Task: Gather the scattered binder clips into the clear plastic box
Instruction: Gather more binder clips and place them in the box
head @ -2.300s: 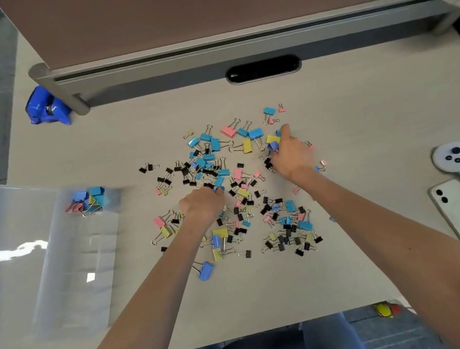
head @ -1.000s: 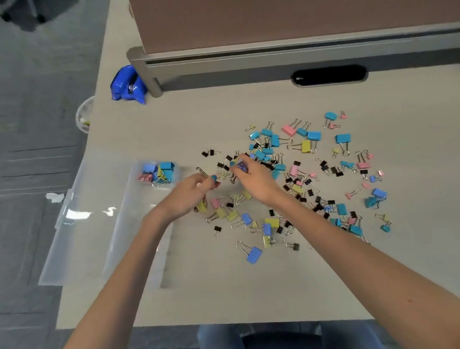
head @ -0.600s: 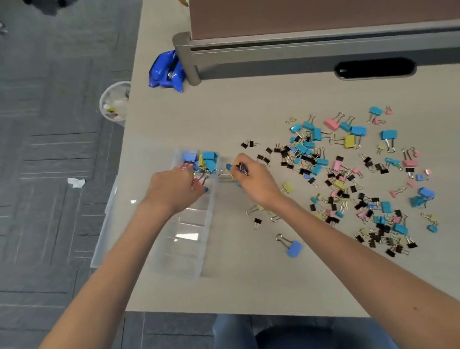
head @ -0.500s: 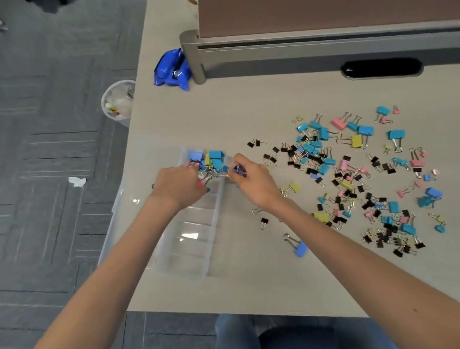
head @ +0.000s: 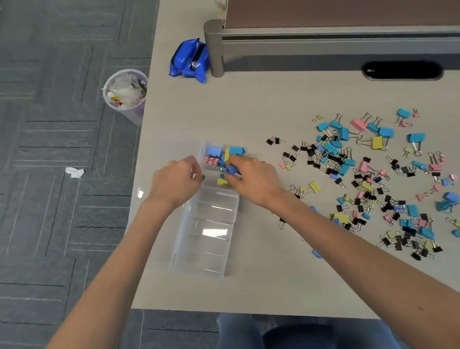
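Hovering over the far end of the box [head: 211,235], both hands meet at one spot in the head view. The left hand [head: 176,181] sits at the box's 9 o'clock side, fingers curled round a small clip [head: 193,174] whose wire handles glint at the fingertips; whether it grips more than one I cannot tell. The right hand [head: 255,178] comes in from 3 o'clock and pinches a blue clip [head: 232,171] just above the second compartment. A yellow clip [head: 222,181] shows right under it, either held or already dropped.

The box lies on the bench [head: 244,109] near its left edge, running roughly from 12 to 6 o'clock. Only its 12 o'clock compartment holds a heap [head: 221,155] of blue, pink and yellow. The compartments nearer the person look bare.

Loose clips [head: 366,176] spread wide at 3 o'clock of the box, well apart from it and far outnumbering the heap. By that count the job looks barely begun, with many handfuls left.
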A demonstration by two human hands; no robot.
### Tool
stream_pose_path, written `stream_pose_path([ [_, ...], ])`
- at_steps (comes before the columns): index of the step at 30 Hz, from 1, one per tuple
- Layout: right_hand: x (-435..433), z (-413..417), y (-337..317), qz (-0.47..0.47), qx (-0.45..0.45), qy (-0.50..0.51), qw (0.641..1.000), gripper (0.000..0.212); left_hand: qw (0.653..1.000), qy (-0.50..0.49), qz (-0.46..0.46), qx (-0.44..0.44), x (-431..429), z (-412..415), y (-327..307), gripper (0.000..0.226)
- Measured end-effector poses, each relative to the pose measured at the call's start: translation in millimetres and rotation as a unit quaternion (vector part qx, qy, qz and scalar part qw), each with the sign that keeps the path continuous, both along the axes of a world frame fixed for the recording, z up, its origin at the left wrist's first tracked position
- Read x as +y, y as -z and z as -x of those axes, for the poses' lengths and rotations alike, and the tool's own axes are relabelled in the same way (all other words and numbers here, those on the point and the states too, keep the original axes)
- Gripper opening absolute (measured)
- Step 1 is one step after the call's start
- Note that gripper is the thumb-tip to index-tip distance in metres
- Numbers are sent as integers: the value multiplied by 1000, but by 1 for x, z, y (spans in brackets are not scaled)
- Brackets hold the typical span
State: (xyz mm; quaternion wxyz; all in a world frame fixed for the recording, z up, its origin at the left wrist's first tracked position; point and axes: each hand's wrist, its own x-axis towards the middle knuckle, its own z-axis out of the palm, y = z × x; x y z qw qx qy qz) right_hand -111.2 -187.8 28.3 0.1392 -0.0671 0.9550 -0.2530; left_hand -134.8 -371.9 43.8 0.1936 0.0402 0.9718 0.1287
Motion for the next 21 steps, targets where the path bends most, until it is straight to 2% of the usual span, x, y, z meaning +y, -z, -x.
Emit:
stream_pose_path([
  [2,-4,2,0,-22,20,-8,1000,24,996,-57,-66,-13,-3,-1,0,11],
  [5,-14,8,-3,-38,24,-9,999,27,978,-123,-165,-45,-9,3,3,19],
  [11,-30,16,2,-23,-37,-25,999,50,926,-234,-289,-70,-5,9,-2,21],
  [17,-21,12,12,36,10,-51,998,40,864,-321,-368,-125,-6,9,-6,18],
  [21,-13,10,14,74,23,-52,996,42,842,-321,-405,-157,-5,7,-8,5],
])
